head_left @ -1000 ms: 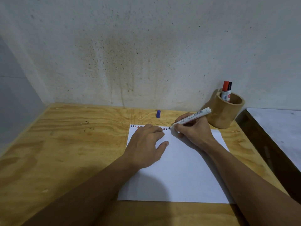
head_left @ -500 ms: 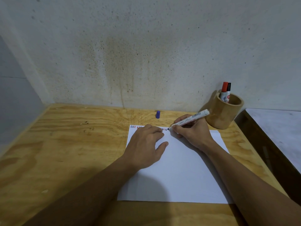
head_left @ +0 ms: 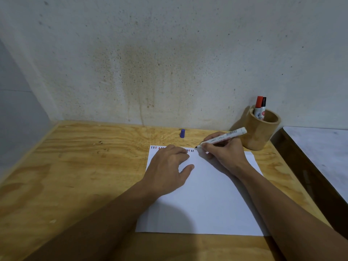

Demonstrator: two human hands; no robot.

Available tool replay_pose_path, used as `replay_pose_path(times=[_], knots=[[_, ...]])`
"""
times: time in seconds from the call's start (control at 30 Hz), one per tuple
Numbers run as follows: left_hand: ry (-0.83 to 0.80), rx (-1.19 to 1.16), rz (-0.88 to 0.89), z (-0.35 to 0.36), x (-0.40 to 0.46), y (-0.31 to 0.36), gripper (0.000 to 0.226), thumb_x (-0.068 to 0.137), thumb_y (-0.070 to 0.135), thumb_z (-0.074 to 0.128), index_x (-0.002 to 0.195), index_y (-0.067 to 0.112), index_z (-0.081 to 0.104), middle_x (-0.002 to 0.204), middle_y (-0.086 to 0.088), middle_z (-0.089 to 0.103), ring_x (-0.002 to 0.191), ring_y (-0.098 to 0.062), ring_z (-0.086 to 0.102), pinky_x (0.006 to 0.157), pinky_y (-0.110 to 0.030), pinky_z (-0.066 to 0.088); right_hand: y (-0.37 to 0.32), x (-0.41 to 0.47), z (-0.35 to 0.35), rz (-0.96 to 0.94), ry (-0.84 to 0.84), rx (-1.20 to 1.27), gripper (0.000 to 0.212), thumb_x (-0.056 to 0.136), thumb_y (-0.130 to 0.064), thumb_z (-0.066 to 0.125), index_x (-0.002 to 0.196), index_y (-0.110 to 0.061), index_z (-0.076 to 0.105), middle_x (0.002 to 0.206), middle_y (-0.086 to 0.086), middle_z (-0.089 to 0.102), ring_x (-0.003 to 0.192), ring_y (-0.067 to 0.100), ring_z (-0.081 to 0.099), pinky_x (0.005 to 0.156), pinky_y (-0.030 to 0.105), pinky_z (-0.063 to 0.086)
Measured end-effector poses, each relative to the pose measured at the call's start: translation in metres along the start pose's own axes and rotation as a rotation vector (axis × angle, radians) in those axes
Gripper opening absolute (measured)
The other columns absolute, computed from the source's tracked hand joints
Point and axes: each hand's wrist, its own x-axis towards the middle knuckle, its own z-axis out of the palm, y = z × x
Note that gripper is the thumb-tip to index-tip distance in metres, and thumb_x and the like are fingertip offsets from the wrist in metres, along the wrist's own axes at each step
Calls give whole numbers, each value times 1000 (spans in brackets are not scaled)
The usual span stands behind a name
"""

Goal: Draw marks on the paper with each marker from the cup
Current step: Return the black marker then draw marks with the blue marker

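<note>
A white sheet of paper (head_left: 203,200) lies on the wooden table (head_left: 79,166). Along its top edge runs a row of short red, blue and dark marks (head_left: 190,150). My left hand (head_left: 167,168) lies flat on the paper, fingers spread, covering part of that row. My right hand (head_left: 224,153) grips an uncapped white marker (head_left: 224,138), its tip at the paper's top edge, just right of the last mark. A round wooden cup (head_left: 261,132) stands at the back right with a red-capped marker (head_left: 258,106) and a black-capped marker (head_left: 264,104) upright in it.
A blue marker cap (head_left: 182,133) stands on the table near the wall, behind the paper. A stained wall (head_left: 169,63) closes the back. To the right of the table runs a dark edge with a pale surface (head_left: 320,153) beyond it.
My right hand has shifted the marker tip slightly to the right along the row of marks. The left hand has stayed flat on the paper.
</note>
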Motion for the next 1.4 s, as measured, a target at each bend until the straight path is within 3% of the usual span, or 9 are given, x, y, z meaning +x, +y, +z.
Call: replay_pose_path(times=[0.13,0.27,0.43,0.6,0.7,0.8,0.93,1.1,1.4], knots=[[-70,-150,-204,-8,12,2,21,79,29,70,93,15,74,101,5,72,96,-10,61,84,-27,49,1,2,-5,26,60,117,17,77,-7,78,91,0,71,81,15,73,68,18,71,62,25,59],[55,-307,-500,-14,49,0,12,77,14,68,89,13,71,80,-3,67,60,-16,60,54,-26,48,-4,4,-4,85,39,234,21,83,-9,74,93,8,65,85,24,73,58,21,70,57,34,60],[12,-298,-527,-1,88,-10,41,76,12,75,115,11,63,108,-8,60,84,-22,61,75,-33,53,-18,7,-8,132,20,386,7,87,3,63,87,10,63,80,24,65,70,36,64,51,38,60],[-22,-284,-555,3,101,-12,9,77,1,72,85,5,72,89,-12,69,71,-22,64,69,-29,54,-36,11,-24,143,15,411,8,89,-1,58,83,1,62,80,20,66,70,28,65,53,35,59],[40,-682,-696,-3,103,-3,12,78,-6,69,76,6,69,79,-14,66,59,-21,65,64,-31,59,-42,12,-32,104,52,364,6,86,-1,65,90,3,63,81,19,70,72,25,69,60,37,60],[29,-1060,-802,-14,104,11,12,81,-9,65,82,2,69,84,-17,66,64,-21,67,58,-24,60,-48,12,-38,87,109,335,10,84,-3,70,91,3,65,83,17,72,74,23,73,63,35,63],[4,-1281,-821,-20,102,21,13,84,-13,58,87,-4,66,91,-22,66,71,-23,69,61,-23,60,-54,11,-45,63,137,357,6,83,-5,71,86,-1,67,80,16,73,76,25,74,66,38,62],[1,-1346,-818,-22,104,32,12,84,-15,56,84,-6,64,82,-21,66,60,-19,69,59,-23,60,-62,7,-49,41,135,345,6,83,-5,72,84,-3,67,77,13,74,74,24,74,64,35,62],[-48,-1439,-776,-32,108,52,10,81,-16,59,85,-8,64,82,-21,66,64,-21,69,62,-24,60,-69,0,-60,-17,132,285,14,79,-12,78,86,-3,71,81,15,76,69,22,75,61,32,60]])
